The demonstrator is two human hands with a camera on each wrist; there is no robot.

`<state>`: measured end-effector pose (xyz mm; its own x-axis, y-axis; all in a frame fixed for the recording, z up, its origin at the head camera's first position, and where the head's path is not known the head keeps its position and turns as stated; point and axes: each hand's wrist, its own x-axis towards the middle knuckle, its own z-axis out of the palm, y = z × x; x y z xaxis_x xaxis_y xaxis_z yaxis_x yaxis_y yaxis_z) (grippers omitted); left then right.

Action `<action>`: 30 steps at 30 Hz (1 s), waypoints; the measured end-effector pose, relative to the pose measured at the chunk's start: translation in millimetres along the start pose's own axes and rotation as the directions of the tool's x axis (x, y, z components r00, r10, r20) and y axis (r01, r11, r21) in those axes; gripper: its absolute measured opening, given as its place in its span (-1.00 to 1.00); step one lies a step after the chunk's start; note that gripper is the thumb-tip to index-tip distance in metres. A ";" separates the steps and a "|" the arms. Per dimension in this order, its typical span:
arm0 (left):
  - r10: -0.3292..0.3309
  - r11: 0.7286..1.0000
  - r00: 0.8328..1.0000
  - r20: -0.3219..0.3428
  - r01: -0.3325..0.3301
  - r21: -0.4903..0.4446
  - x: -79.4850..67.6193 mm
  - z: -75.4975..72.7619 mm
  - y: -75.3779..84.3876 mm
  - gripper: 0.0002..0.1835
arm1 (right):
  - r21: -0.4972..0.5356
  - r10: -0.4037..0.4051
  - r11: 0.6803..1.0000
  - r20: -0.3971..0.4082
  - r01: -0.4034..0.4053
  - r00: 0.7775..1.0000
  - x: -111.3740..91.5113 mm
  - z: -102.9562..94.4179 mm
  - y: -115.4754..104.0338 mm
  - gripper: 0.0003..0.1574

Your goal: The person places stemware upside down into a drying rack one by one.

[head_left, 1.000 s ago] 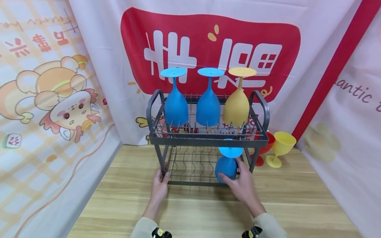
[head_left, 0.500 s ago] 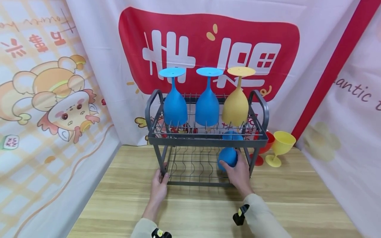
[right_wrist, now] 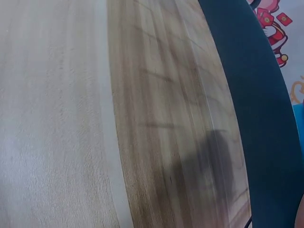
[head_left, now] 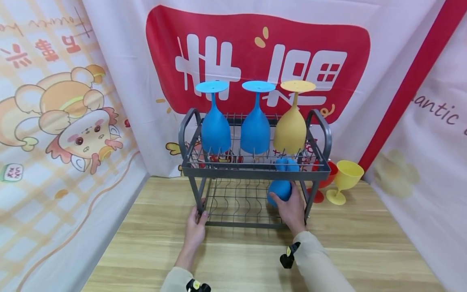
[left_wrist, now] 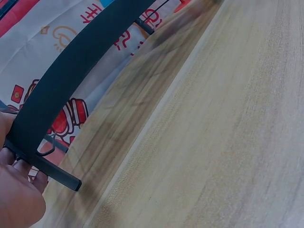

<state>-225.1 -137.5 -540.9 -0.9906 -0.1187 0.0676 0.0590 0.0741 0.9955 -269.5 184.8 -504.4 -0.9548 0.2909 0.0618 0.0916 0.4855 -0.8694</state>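
At the right end of the rack's (head_left: 255, 174) lower tier (head_left: 237, 223), the right hand (head_left: 293, 209) is grasping an upside-down blue goblet (head_left: 279, 190), thumb on the near side of the bowl. Goblet is sitting under the upper tier; whether the rim is touching the wires, cannot tell. More blue is showing through the upper wires, too blocked to sort out. Left hand (head_left: 195, 228) is gripping the rack at its near left lower corner, fingers wrapping the frame.

Up top, three goblets are resting bowl-down in a row: a left blue goblet (head_left: 216, 132), a middle blue goblet (head_left: 255, 132) and a pale yellow goblet (head_left: 290, 134) on the right. Far right, beside the rack, a red goblet (head_left: 332, 174) and a bright yellow goblet (head_left: 348, 175) are standing bowl-up on the table (head_left: 233, 255), red one partly hidden by the frame. Printed cloth (head_left: 127, 81) is hanging behind. Light sleeves (head_left: 319, 263) are covering both forearms; right wrist view is barely catching the hand.
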 end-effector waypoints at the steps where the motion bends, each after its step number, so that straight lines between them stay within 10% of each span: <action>1: 0.000 1.000 1.000 -0.002 0.000 -0.001 0.0 -0.4 0.4 -0.42 | 0.004 -0.002 1.000 0.001 0.002 1.000 0.1 0.2 -0.5 0.21; 20: -0.012 1.000 1.000 -0.014 0.012 0.007 1.6 -1.0 -3.8 -0.43 | 0.024 0.016 1.000 -0.072 -0.014 0.997 -9.3 -2.4 0.0 0.32; 30: -0.009 1.000 1.000 -0.024 0.009 0.011 2.8 0.7 -6.7 -0.45 | -0.010 -0.066 0.998 -0.030 0.065 0.997 -47.4 -17.3 -0.8 0.20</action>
<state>-228.3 -137.6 -547.3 -0.9879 -0.1431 0.0601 0.0484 0.0839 0.9953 -219.4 184.9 -498.1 -0.9497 0.2831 0.1336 0.0318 0.5116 -0.8586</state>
